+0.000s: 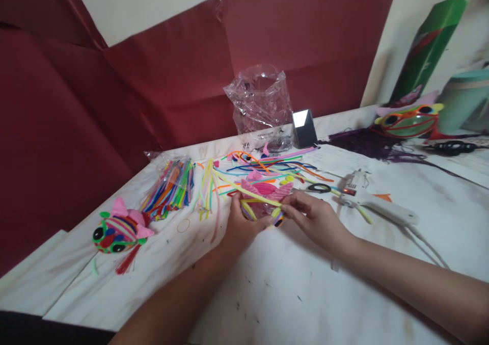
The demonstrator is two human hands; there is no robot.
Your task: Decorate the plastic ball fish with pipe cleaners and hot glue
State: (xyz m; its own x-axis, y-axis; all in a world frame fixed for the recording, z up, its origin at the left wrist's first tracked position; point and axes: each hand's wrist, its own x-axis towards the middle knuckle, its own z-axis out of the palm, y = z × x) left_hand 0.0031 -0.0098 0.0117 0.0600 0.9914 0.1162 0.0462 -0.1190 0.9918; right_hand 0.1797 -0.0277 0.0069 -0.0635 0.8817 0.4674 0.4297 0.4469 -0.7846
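A small pipe-cleaner figure (264, 188) with pink ear-like parts, yellow loops and a clear middle is gripped in my left hand (242, 225). My right hand (315, 215) pinches a yellow pipe cleaner (254, 194) at the figure's right side; the strip runs across the figure and out to the upper left. An eye-like dark spot shows low on the figure, and fingers partly cover the rest. Just beyond my right hand lie black-handled scissors (319, 187). Farther right is a white glue gun (385, 206) with a cord.
Loose pipe cleaners (275, 166) spread behind my hands, with a bagged bundle (171, 187) at left. A finished-looking colourful fish figure (118, 230) sits at far left; a similar one (410, 121) stands back right. A clear plastic bag (262, 100) and a dark phone-like slab (304, 129) are behind.
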